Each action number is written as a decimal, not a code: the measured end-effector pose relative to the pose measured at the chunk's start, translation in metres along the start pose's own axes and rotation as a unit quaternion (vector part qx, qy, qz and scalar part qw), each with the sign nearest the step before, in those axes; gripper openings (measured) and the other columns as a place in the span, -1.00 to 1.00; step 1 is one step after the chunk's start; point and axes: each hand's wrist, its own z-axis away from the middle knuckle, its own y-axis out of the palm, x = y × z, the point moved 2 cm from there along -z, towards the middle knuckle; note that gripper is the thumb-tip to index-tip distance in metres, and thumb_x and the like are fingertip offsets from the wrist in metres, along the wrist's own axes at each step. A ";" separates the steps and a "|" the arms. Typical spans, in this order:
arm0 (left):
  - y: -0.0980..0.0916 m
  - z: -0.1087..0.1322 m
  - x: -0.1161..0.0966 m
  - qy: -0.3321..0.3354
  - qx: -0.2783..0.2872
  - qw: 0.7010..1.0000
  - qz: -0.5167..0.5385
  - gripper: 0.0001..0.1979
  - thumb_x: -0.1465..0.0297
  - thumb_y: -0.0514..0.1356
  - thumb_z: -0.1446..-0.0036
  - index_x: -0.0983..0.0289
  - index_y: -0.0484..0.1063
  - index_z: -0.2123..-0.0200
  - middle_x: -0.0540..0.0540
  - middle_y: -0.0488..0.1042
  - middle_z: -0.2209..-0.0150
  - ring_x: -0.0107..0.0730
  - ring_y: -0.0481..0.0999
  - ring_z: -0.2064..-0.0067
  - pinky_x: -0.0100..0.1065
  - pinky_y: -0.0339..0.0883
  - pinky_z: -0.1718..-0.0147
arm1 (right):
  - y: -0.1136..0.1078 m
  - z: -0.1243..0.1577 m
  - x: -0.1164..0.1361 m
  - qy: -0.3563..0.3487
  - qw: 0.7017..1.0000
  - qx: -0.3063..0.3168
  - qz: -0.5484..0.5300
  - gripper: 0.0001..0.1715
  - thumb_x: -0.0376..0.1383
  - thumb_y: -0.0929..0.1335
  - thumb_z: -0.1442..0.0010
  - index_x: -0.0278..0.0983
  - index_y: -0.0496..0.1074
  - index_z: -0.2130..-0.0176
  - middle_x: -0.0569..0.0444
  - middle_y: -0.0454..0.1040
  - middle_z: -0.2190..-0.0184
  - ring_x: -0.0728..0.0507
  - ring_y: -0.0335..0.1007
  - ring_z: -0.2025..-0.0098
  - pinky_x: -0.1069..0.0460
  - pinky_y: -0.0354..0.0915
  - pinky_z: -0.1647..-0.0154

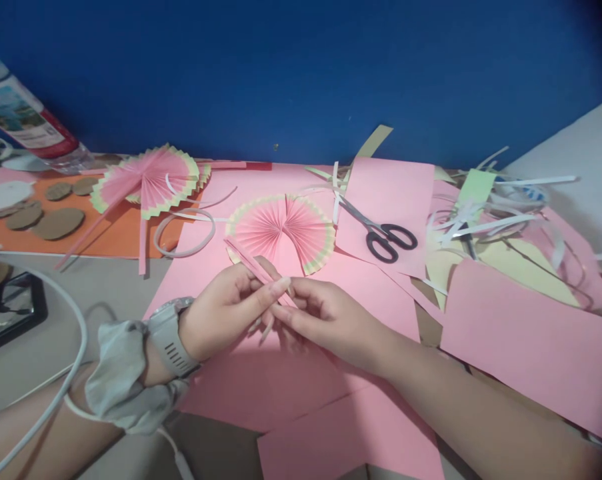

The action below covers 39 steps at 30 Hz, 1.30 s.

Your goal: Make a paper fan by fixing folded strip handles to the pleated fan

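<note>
Between both hands is a narrow folded strip of pink paper (248, 259), slanting from upper left to lower right. My left hand (231, 303), with a grey watch at its wrist, is closed on the strip, thumb on top. My right hand (325, 310) pinches the strip's lower end with thumb and fingers. Just beyond them lies a pleated pink paper fan (261, 227) with a yellow-green rim, spread nearly to a full circle. Pink sheets (281, 387) lie beneath the hands. Scissors (383, 237) with black handles rest on another pink sheet to the right.
At the left, a second pleated fan (153, 180) with pink sticks lies by brown cardboard ovals (58, 224) on an orange sheet. A bottle (31, 120) leans behind. Paper scraps (481, 213) pile up at right. A white cable (78, 333) crosses my left forearm; a phone (11, 310) lies nearby.
</note>
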 end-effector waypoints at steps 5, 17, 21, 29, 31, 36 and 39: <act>0.000 0.001 -0.001 0.000 0.009 0.999 -0.030 -0.49 0.14 0.00 -0.26 0.31 0.28 0.65 -0.06 0.23 0.73 -0.61 0.15 0.69 -0.49 0.06 0.66 | 0.001 -0.001 -0.001 -0.025 0.999 -0.019 -0.007 -0.66 -0.08 0.28 -0.28 -0.28 0.20 0.37 0.17 0.35 0.58 0.00 0.31 0.54 0.08 0.25 0.49; 0.002 0.003 0.002 0.025 0.024 0.999 0.038 -0.60 0.21 -0.04 -0.30 0.28 0.25 0.53 -0.05 0.31 0.68 -0.54 0.27 0.64 -0.45 0.17 0.58 | 0.000 -0.001 0.002 -0.045 0.999 -0.004 0.023 -0.62 -0.08 0.18 -0.35 -0.29 0.21 0.37 0.14 0.37 0.58 0.00 0.27 0.55 0.06 0.25 0.44; 0.005 0.002 0.000 0.054 0.052 0.996 0.050 -0.63 0.23 0.02 -0.28 0.28 0.23 0.54 0.00 0.40 0.63 -0.53 0.36 0.60 -0.49 0.22 0.58 | -0.002 -0.002 0.000 -0.054 0.998 0.004 -0.031 -0.65 -0.12 0.18 -0.36 -0.31 0.24 0.34 0.16 0.35 0.61 0.01 0.24 0.58 0.07 0.23 0.49; 0.003 0.004 0.007 0.065 0.021 0.998 -0.012 -0.57 0.26 0.01 -0.29 0.29 0.22 0.62 -0.02 0.34 0.65 -0.54 0.37 0.56 -0.51 0.29 0.52 | -0.002 -0.003 -0.002 -0.042 0.997 -0.002 -0.069 -0.67 -0.16 0.20 -0.36 -0.32 0.27 0.35 0.18 0.34 0.65 0.04 0.23 0.62 0.13 0.20 0.55; 0.003 0.003 0.006 0.066 0.029 0.997 -0.016 -0.54 0.27 -0.01 -0.30 0.29 0.23 0.64 -0.01 0.34 0.65 -0.54 0.35 0.56 -0.50 0.29 0.51 | -0.002 -0.003 -0.001 -0.040 0.997 -0.005 -0.064 -0.67 -0.15 0.21 -0.35 -0.32 0.28 0.35 0.17 0.35 0.64 0.05 0.23 0.62 0.14 0.19 0.57; 0.006 0.001 0.002 0.062 0.053 0.996 0.025 -0.53 0.25 -0.06 -0.32 0.27 0.20 0.64 0.04 0.41 0.59 -0.51 0.36 0.56 -0.42 0.34 0.42 | -0.002 -0.002 0.001 -0.037 0.999 -0.010 -0.036 -0.65 -0.12 0.20 -0.35 -0.32 0.27 0.35 0.18 0.34 0.64 0.04 0.23 0.61 0.12 0.21 0.53; 0.005 0.001 0.002 0.050 0.041 0.998 0.006 -0.51 0.23 -0.10 -0.33 0.28 0.22 0.63 0.05 0.40 0.61 -0.49 0.36 0.56 -0.38 0.34 0.40 | -0.002 -0.002 0.001 -0.040 0.999 -0.017 -0.021 -0.64 -0.11 0.20 -0.35 -0.31 0.25 0.35 0.18 0.33 0.64 0.03 0.23 0.60 0.11 0.21 0.53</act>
